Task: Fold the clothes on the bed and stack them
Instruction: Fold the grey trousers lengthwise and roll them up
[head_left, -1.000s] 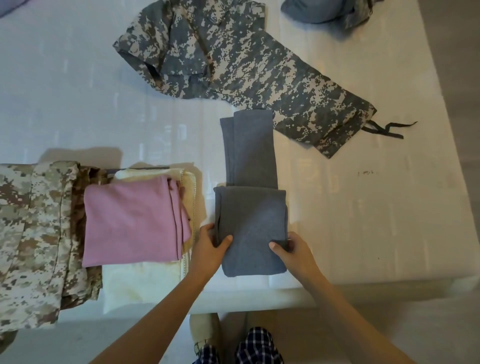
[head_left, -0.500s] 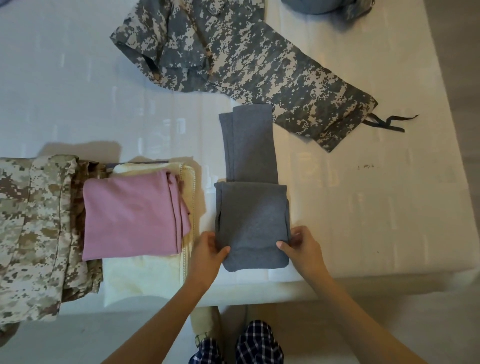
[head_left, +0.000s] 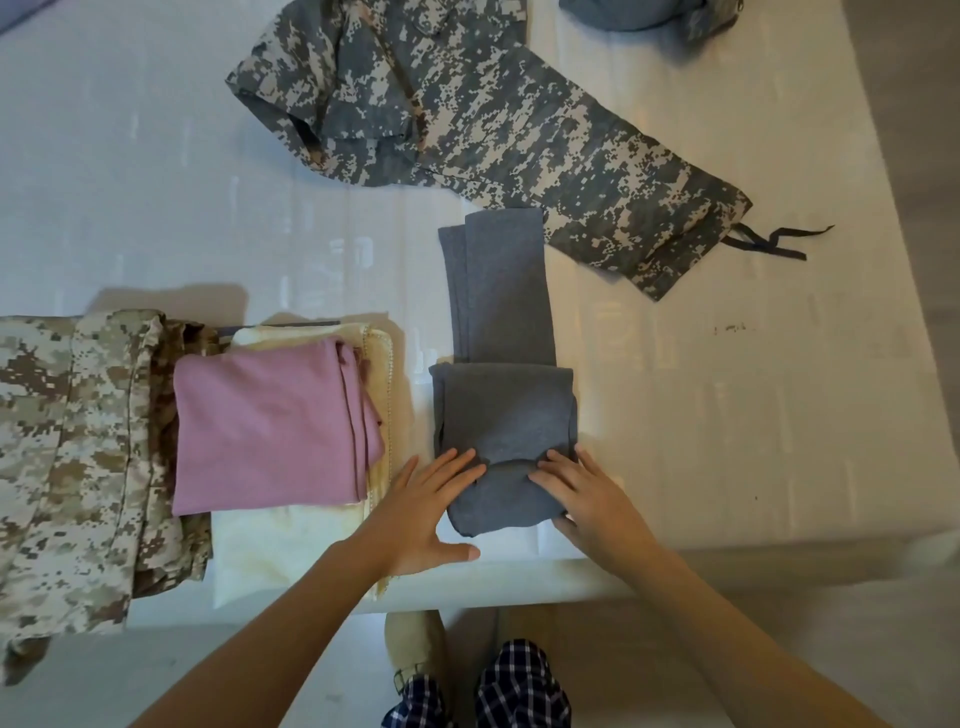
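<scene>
White bed (head_left: 156, 208) seen from above, floor (head_left: 924, 156) along its right side.

Against half a second before: near corners of the grey garment (head_left: 504, 405) no longer pinched. Left hand (head_left: 421, 514) and right hand (head_left: 587, 499) now spread flat on its near end, fingers straight, pressing down and grasping nothing. Left thumb splayed onto the sheet. Fingertips of the two hands close together across a curved crease in the cloth.

Grey garment: at the bed's front edge, plain knit, folded into a long narrow strip. Near portion doubled over into a wider, thicker block. Far end touching the grey camouflage garment (head_left: 493, 124).

Just left of the grey garment: folded pink top (head_left: 270, 426) stacked on a cream cloth (head_left: 275, 545). Further left: tan camouflage garment (head_left: 67, 441). Beyond the grey garment to the right: dark drawstring (head_left: 774, 241) trailing from the grey camouflage hem.
</scene>
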